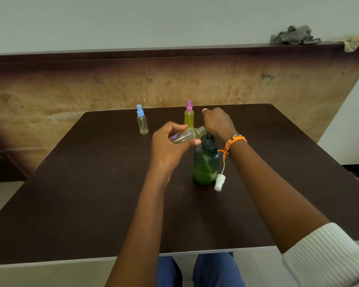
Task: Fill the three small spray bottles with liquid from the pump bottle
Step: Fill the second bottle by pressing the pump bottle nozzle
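My left hand (170, 148) grips a small uncapped spray bottle (184, 136), tilted almost flat and holding yellow-green liquid. Its open neck points right, at the top of the green pump bottle (205, 162), which stands mid-table. My right hand (218, 121) lies over the pump head with its fingers curled down, hiding the head. A white spray cap (219, 182) with its tube lies against the pump bottle's right side. Behind, a pink-capped spray bottle (189, 118) full of yellow liquid stands upright. To the left of it stands a blue-capped spray bottle (142, 123) that looks clear.
The dark brown table (91, 193) ends near my blue-trousered knees (197, 270). A wooden panel wall (71, 90) rises behind it, with a ledge carrying a grey cloth (292, 35) at the far right.
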`<state>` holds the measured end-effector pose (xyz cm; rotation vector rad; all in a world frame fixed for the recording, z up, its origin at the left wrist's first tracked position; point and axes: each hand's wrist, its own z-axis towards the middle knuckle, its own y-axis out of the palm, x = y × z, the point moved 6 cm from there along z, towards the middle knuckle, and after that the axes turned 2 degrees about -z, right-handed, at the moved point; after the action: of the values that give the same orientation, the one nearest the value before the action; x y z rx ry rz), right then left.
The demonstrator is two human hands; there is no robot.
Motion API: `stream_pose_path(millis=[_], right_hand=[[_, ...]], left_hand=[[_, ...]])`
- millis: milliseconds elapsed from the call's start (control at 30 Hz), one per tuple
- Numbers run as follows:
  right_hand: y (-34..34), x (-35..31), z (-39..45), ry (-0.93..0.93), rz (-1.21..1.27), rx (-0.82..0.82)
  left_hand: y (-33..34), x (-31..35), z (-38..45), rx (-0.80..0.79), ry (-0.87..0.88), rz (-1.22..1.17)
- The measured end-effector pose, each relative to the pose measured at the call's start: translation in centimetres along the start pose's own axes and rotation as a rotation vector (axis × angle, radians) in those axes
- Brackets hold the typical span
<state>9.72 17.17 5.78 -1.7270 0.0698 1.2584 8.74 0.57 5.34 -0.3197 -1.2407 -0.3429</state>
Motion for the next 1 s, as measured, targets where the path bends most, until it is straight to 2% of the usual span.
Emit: stream_pose_path(millis=[233, 400, 500, 800, 900, 1000], right_hand=[[0.3, 0.2, -0.2, 0.016, -0.007, -0.017], [0.2, -0.8, -0.2, 0.006, 0.064, -0.126], [0.5, -0.2, -0.1, 0.014, 0.112, -0.072], [-0.2, -0.7, -0.5, 0.019, -0.076, -0.035], [0.1, -0.7, -0.2, -0.002, 0.007, -0.081], [0.1, 0.0, -0.3, 0.023, 0.052, -0.016]], left_hand=[[-0.1, -0.3, 0.0, -0.008, -0.012, -0.001], [-0.1, 0.3, 0.2, 0.002, 0.0, -0.01], [0.0, 0.0, 0.0, 0.006, -0.001, -0.022], [-0.2, 0.2, 0.0, -0.006, -0.004, -0.021], [-0.2, 0.3, 0.1, -0.006, -0.001, -0.025], [-0.1, -0.2, 0.0, 0.0, -0.01, -0.026]])
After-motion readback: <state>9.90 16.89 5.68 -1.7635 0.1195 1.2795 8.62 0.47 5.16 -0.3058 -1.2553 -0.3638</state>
